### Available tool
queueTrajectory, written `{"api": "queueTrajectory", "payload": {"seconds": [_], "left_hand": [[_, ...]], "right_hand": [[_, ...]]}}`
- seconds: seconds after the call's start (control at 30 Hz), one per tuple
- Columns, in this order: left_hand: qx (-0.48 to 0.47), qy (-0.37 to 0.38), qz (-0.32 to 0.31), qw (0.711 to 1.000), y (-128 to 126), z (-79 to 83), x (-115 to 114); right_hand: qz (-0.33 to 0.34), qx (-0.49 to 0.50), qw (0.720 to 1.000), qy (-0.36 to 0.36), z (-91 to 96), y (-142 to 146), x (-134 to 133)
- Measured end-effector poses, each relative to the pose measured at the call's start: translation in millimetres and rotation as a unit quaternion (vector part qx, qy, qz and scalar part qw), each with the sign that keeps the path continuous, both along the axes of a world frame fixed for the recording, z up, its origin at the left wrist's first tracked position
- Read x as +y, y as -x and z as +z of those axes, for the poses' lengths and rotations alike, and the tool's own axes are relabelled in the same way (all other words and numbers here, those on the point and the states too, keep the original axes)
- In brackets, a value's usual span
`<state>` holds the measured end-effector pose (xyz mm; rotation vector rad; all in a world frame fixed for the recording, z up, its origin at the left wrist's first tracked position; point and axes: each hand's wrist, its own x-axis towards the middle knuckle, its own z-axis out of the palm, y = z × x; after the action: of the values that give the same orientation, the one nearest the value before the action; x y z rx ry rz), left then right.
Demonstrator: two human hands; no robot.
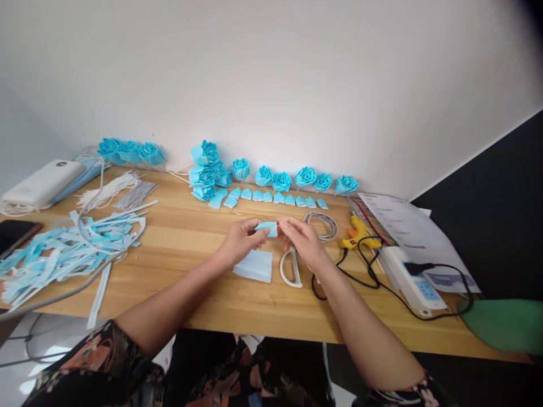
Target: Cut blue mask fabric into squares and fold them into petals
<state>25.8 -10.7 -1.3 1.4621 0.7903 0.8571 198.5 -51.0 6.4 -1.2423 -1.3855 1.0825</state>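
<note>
A small folded piece of light blue fabric (268,227) is pinched between the thumb and fingers of my left hand (242,239), above the table. My right hand (302,238) is closed at the fabric's right edge, fingertips together. Something thin and pale shows there, too small to make out. Beneath my hands lies a flat light blue fabric sheet (253,267). Just right of it is a white scissors handle (298,276), its other end hidden under my right hand. Behind my hands runs a row of folded blue petals (267,196).
Several blue fabric roses (281,181) stand along the wall. Fabric strips (63,249), grey wires (136,195) and a white power bank (44,182) occupy the left. A wire coil (333,229), yellow glue gun (360,232), power strip (413,282) and cords lie right.
</note>
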Motion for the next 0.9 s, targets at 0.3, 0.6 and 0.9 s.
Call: {"api": "queueTrajectory", "payload": {"seconds": [0.3, 0.6, 0.9], "left_hand": [[0.000, 0.001, -0.009, 1.000, -0.3, -1.8, 0.4], [-0.002, 0.006, -0.014, 1.000, -0.1, -5.6, 3.2], [-0.005, 0.039, -0.015, 0.999, -0.9, -0.7, 1.8]], "right_hand": [[-0.006, -0.039, 0.999, -0.001, -6.6, -1.8, 0.4], [0.005, -0.053, 0.998, -0.014, -5.9, -2.0, 0.8], [0.008, -0.036, 0.999, -0.012, -0.7, -2.1, -0.9]]}}
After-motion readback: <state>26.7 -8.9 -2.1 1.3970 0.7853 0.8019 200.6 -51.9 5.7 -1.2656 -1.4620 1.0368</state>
